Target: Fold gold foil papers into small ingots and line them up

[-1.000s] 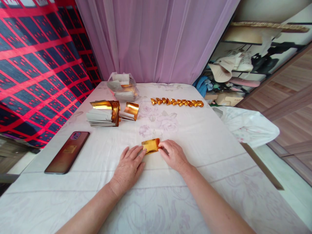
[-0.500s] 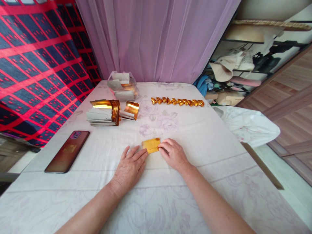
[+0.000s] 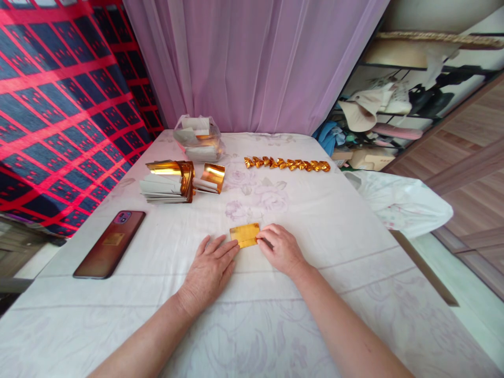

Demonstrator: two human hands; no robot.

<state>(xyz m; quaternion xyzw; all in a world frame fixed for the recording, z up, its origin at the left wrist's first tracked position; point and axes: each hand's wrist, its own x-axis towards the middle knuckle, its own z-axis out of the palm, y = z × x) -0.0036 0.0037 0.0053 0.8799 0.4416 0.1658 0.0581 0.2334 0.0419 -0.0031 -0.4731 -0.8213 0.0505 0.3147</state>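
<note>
A small gold paper (image 3: 244,234) lies flat on the surface (image 3: 334,252), which has a pale cloth with flowers on it. The left hand (image 3: 208,268) rests flat beside the paper. Its fingers (image 3: 226,248) are spread a little and lie straight, and the tips touch the left edge of the paper. The right hand (image 3: 281,249) is on the other side. Its fingers (image 3: 264,236) are bent and close together, and the tips press down on the right edge of the paper. So the paper sits just between the fingertips of both hands. Neither hand has it lifted.

Well past the fingers, far from the person, a row of folded gold pieces (image 3: 286,165) lies in a line. Up and to the left of the left fingers is a stack of gold and white papers (image 3: 167,184), with a curled gold sheet (image 3: 212,176) just beside it. Behind those stands a clear plastic bag (image 3: 198,137) with more papers inside. Far out to the left of the left hand lies a dark red phone (image 3: 110,243), back side up. A white plastic bag (image 3: 401,202) hangs off the surface on the right.
</note>
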